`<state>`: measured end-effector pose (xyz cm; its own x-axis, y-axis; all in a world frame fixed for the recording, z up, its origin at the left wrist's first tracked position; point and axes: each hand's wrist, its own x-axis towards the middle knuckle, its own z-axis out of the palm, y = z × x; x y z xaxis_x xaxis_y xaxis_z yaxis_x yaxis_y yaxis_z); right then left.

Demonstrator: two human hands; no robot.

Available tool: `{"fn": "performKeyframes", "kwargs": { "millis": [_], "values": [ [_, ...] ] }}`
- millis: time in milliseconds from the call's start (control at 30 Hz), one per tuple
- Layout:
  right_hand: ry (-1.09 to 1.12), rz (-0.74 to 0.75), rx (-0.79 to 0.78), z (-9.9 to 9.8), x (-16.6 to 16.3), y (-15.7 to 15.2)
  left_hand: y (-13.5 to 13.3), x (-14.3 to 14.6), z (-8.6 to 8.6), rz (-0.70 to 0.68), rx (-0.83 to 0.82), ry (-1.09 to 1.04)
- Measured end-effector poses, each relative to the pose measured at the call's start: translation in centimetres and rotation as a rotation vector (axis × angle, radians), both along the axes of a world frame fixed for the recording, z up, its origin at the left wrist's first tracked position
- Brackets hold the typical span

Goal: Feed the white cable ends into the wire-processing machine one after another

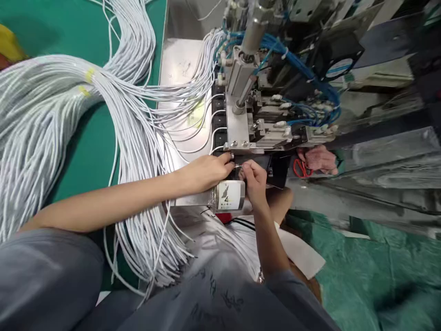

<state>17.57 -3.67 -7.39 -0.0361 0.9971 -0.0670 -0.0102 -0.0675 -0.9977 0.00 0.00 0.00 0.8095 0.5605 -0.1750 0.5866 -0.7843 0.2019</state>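
My left hand [206,172] reaches in from the left, its fingers pinched around a white cable, most of which the hand hides. A short, thin cable end [237,166] shows between my two hands, just below the front corner of a metal fixture [237,124]. From the right, my right hand [254,179] has thumb and forefinger closed at the tip of that end; the fine detail there is too small to make out. Several white cables run into a row of black blocks [219,120] along the fixture's left side.
A large bundle of white cables [44,105] with yellow ties spreads over the green table mat [34,27]. Air cylinders and blue tubes [303,66] stand at the back. A labelled box [230,196] sits below my hands. Red-handled scissors [302,169] and a pink cloth [320,160] lie right.
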Motion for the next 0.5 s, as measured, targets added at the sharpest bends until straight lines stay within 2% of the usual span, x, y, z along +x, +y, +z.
{"fn": "performKeyframes", "kwargs": {
  "millis": [267, 500],
  "values": [
    [-0.074, 0.071, -0.044, -0.41, 0.41, 0.18, -0.25, 0.02, 0.13, -0.028, 0.042, 0.064],
    [-0.090, 0.059, -0.040, -0.43, 0.51, 0.35, -0.22, -0.01, -0.26, -0.053, 0.113, 0.058]
  ]
}}
